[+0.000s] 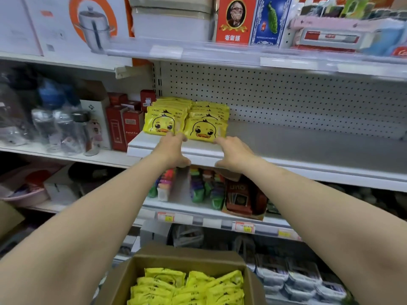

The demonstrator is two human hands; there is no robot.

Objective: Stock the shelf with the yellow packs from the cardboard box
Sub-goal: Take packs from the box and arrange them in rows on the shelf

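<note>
Nearest the lens, bottom centre: open cardboard box (pixel 185 258), crammed with yellow packs (pixel 187 287) standing on edge, long edges roughly crosswise, some skewed.

Well above and ahead, on the white shelf (pixel 308 148): two rows of shelved duck packs (pixel 206 128), upright, faces forward, filed front to back toward the pegboard (pixel 286 95).

At the foot of the left row's front pack: left hand (pixel 174 150), fingertips touching its lower edge. At the lower right corner of the right row's front pack: right hand (pixel 233 154).

Both empty, fingers stretched out, gripping nothing, thumbs down by the shelf lip.

Next pick probably straight down and back toward the body. Box midway between the forearms, neither hand clearly nearer. Bare shelf space right of the rows.

Pack look: glossy yellow film, cartoon duck face, orange bill, flat, likely soft and slippery.
</note>
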